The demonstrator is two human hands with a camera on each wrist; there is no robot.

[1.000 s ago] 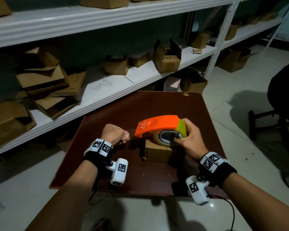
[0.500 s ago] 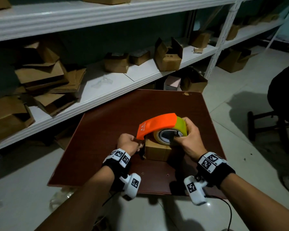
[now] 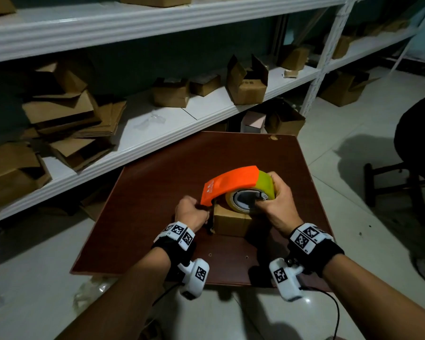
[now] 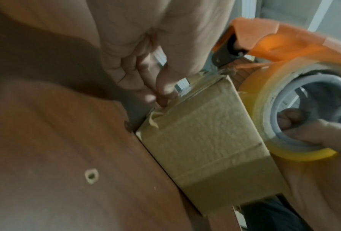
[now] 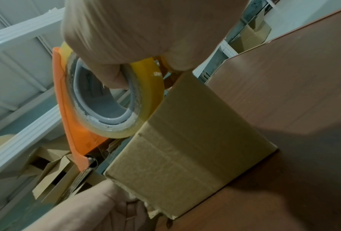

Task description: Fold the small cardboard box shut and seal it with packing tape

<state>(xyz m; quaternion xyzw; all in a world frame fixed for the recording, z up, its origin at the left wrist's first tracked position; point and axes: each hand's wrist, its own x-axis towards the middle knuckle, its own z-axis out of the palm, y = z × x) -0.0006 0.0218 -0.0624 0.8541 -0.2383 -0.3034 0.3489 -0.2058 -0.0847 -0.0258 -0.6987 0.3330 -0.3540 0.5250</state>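
The small cardboard box (image 3: 231, 223) stands shut on the brown table (image 3: 157, 192). Right over its top hangs an orange tape dispenser (image 3: 231, 182) with a yellowish tape roll (image 3: 265, 185). My right hand (image 3: 268, 192) grips the dispenser, the thumb (image 5: 110, 75) hooked into the roll's grey core. My left hand (image 3: 207, 214) is at the box's left side. Its fingertips (image 4: 163, 96) pinch the crumpled tape end (image 4: 155, 118) against that side of the box (image 4: 205, 140). A strip of tape runs from the dispenser's front down to there. The box's top is hidden under the roll.
White shelves (image 3: 206, 109) behind the table carry several open cardboard boxes (image 3: 245, 84) and a pile of flattened cardboard (image 3: 66, 123). More boxes (image 3: 282, 121) sit on the floor past the table. A dark stool (image 3: 398, 187) and a seated person (image 3: 420, 133) are at the right.
My left hand has moved right and down, from the table left of the box to the box's left side, taking the tape end with it. The dispenser has stayed over the box.
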